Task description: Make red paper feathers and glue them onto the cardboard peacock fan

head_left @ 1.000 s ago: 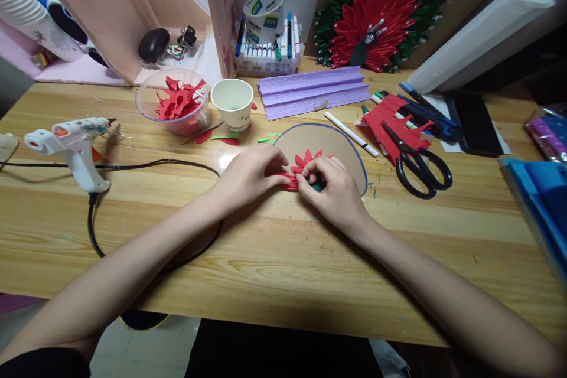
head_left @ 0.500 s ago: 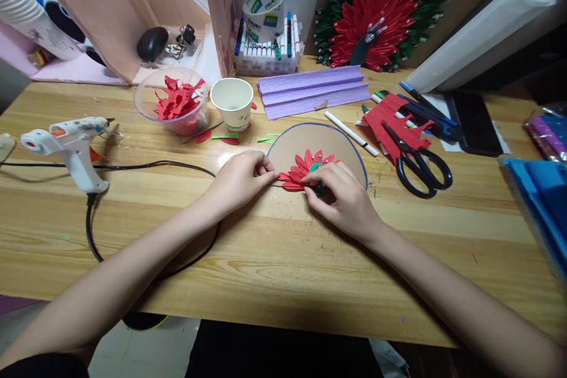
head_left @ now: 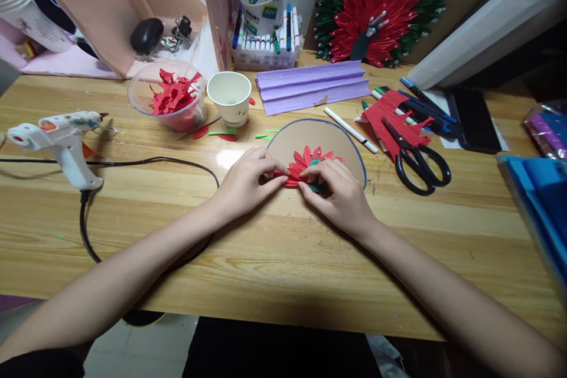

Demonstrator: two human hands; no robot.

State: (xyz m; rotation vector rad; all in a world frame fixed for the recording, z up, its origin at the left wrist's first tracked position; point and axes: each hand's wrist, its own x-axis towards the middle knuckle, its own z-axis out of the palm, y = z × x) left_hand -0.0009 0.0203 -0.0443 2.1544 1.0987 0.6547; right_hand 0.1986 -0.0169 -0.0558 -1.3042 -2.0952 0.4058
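Observation:
On the wooden table lies a round piece of cardboard (head_left: 287, 137) edged in blue. Red paper petals (head_left: 305, 156) fan out on it around a green centre (head_left: 313, 164). My left hand (head_left: 252, 180) pinches a red petal at the left side of the flower, thumb and forefinger together. From the right, my right hand (head_left: 339, 189) has its thumb and forefinger closed on the red petals near the same spot, and it covers part of the flower. Both hands rest low over the cardboard's near edge, which they partly hide.
A white glue gun (head_left: 62, 139) stands at left, its black cable (head_left: 146, 160) looping under my left forearm. Behind are a tub of red scraps (head_left: 170, 97), a paper cup (head_left: 229, 97) and purple crepe paper (head_left: 310, 87). Black scissors (head_left: 420, 165) lie on red paper (head_left: 394, 118) at right.
My left hand has moved slightly right, its fingertips now closer to my right hand's over the petals. The whole view has shifted a little.

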